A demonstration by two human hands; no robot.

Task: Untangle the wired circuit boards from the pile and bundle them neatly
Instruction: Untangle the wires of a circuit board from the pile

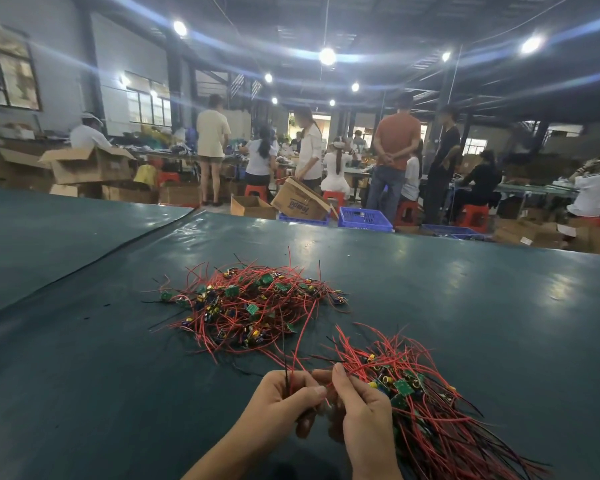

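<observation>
Left hand [284,400] is pinching two wires [290,375]; right hand [362,414] is gripping one bundle [426,420] lower right; one pile [250,306] is lying mid-frame.

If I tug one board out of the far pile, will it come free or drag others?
Probably drags others: in the pile, red wires cross and loop together. They look thin and floppy, likely to sag. The small boards seem light.
</observation>
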